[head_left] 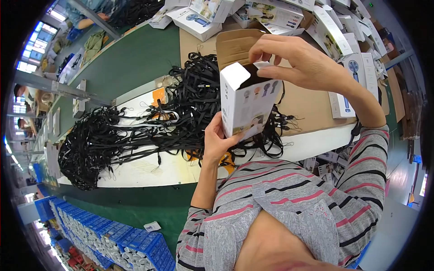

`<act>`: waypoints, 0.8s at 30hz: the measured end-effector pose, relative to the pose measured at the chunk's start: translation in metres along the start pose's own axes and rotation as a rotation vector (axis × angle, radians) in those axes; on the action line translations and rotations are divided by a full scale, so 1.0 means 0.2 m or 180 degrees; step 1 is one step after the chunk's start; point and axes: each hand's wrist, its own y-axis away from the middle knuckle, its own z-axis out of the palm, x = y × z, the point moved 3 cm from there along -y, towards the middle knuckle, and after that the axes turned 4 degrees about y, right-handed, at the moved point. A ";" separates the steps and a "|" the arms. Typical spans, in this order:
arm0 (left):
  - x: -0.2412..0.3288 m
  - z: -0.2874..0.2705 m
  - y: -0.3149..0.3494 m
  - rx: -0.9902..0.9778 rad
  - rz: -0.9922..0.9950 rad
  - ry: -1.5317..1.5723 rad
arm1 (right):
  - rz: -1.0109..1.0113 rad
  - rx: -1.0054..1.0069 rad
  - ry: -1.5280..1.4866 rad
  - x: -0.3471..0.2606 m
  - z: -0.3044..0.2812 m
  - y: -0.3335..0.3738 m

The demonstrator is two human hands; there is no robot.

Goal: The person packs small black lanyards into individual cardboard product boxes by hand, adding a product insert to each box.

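Note:
My left hand point(218, 139) grips the lower part of a white cardboard box point(246, 108) printed with small pictures of handheld fans. The box stands tilted, and its top is open with the brown inner side of the lid flap point(233, 45) raised at the back. Over the opening is my right hand point(289, 61), its fingers bent at a white side flap; whether they pinch it is hard to see. The inside of the box is dark. Beside and behind the box lies a large tangle of black lanyards point(190, 104).
Many white boxes point(196, 22) are heaped at the back and right of the table. Another black bundle of lanyards point(86, 149) lies to the left on a white board point(144, 174). Blue crates point(135, 244) stand on the floor at lower left. Another person's hand point(92, 20) shows at upper left.

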 end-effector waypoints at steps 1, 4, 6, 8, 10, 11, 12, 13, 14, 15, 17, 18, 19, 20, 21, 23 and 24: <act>0.01 0.01 0.00 0.0033 0.0131 -0.0109 | 0.0073 0.0048 0.0130 0.01 0.01 0.00; 0.00 0.02 0.01 0.0289 0.0343 -0.0612 | 0.0300 0.0034 0.1011 0.06 0.06 0.01; 0.00 0.04 0.03 0.0663 0.0878 -0.1339 | 0.0283 0.0117 0.0916 0.07 0.06 0.00; 0.02 0.07 0.05 0.0810 0.0980 -0.1545 | 0.0650 -0.0150 0.0642 0.08 0.06 -0.02; -0.01 0.04 0.05 0.0735 0.0696 -0.1014 | 0.0980 -0.0126 -0.0333 0.13 0.06 -0.02; -0.02 0.02 0.05 0.0654 0.0518 -0.0521 | 0.1440 -0.0229 -0.1280 0.14 0.06 -0.02; -0.01 -0.01 0.04 0.0404 0.0454 -0.0484 | 0.1398 -0.0296 -0.1625 0.16 0.06 -0.01; 0.00 -0.01 0.04 0.0377 0.0413 -0.0390 | 0.1383 -0.0308 -0.1622 0.18 0.08 0.01; 0.02 -0.01 0.03 0.0354 0.0371 -0.0298 | 0.1500 -0.0283 -0.2073 0.19 0.11 0.03; 0.07 -0.02 0.03 0.0402 0.0378 -0.0385 | 0.1603 -0.0249 -0.2518 0.20 0.15 0.02; 0.18 -0.03 0.03 0.0694 0.1469 -0.0885 | 0.1660 0.0061 -0.3234 0.18 0.21 0.04; 0.27 -0.04 0.03 0.0800 0.2008 -0.1654 | 0.1700 0.0202 -0.3586 0.18 0.24 0.04; 0.39 -0.03 0.06 0.1093 0.2566 -0.2719 | 0.1639 0.0561 -0.3727 0.17 0.26 0.03; 0.46 -0.03 0.06 0.1209 0.2892 -0.2859 | 0.1613 0.0693 -0.3812 0.16 0.28 0.03; 0.53 -0.04 0.06 0.1430 0.3073 -0.3060 | 0.1565 0.0806 -0.3904 0.15 0.30 0.01; 0.66 0.00 0.03 0.1625 0.2903 -0.4142 | 0.1463 0.0942 -0.4154 0.17 0.33 0.00; 0.70 0.00 0.02 0.1584 0.2746 -0.4460 | 0.1343 0.0922 -0.4228 0.18 0.32 0.00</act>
